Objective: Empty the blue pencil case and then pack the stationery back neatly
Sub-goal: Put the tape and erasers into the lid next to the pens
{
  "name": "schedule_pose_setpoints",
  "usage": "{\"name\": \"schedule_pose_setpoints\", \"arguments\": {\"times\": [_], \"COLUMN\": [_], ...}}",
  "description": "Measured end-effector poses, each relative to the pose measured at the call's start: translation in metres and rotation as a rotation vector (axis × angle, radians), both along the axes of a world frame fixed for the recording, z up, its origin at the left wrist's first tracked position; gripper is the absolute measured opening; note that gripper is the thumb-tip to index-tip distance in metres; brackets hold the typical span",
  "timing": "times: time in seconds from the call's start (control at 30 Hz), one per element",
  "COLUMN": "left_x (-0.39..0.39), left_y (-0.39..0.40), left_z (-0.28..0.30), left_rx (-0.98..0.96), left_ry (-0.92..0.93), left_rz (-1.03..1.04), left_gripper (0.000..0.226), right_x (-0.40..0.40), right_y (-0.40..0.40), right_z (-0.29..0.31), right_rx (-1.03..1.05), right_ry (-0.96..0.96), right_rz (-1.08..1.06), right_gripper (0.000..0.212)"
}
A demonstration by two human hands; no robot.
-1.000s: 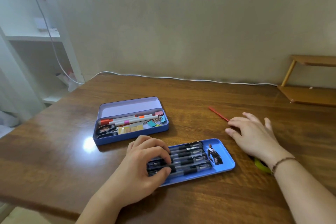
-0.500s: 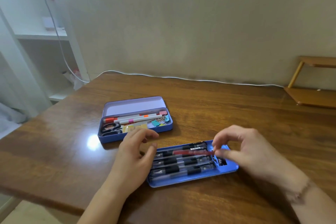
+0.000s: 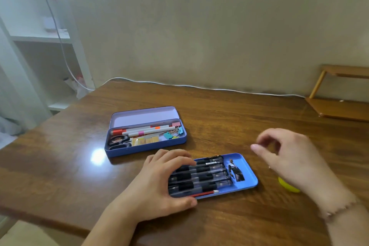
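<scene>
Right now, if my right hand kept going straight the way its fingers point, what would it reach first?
Probably the blue pencil case: the right hand hangs above the table, fingers aimed left, with bare table between them. Height is unclear, so it might pass over.

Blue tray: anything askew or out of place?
Mostly tidy. The red pencil lies at the blue tray's near edge, slightly angled against the parallel black pens. A yellow object sits outside on the table, partly hidden by the right hand.

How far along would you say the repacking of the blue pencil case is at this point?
Mostly done: the case holds scissors, markers, clips and sticky notes; the tray holds the black pens and the red pencil. In hand: the left hand steadies the pens; the right hand holds nothing. Left: a yellow object on the table, seating the tray, closing the lid.
</scene>
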State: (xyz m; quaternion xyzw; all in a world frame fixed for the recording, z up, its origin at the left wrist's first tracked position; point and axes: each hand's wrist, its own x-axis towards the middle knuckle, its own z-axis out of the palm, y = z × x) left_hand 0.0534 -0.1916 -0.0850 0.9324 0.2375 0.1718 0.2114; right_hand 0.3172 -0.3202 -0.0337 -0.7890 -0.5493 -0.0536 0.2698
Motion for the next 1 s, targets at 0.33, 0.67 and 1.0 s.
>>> {"name": "schedule_pose_setpoints", "arguments": {"times": [0.33, 0.67, 1.0], "left_x": [-0.001, -0.002, -0.002], "left_y": [-0.001, -0.002, 0.000], "left_z": [-0.001, 0.000, -0.003], "left_rx": [-0.010, -0.037, -0.042], "left_ry": [0.040, 0.034, 0.024], "left_rz": [0.003, -0.014, -0.024], "left_gripper": [0.074, 0.073, 0.073], "right_x": [0.008, -0.018, 0.010], "right_y": [-0.056, -0.024, -0.006], "right_z": [-0.025, -0.010, -0.022], "right_rx": [-0.334, -0.271, -0.252], "right_ry": [0.136, 0.036, -0.002], "right_rz": [-0.263, 0.274, 0.211], "right_gripper": [0.044, 0.046, 0.062]}}
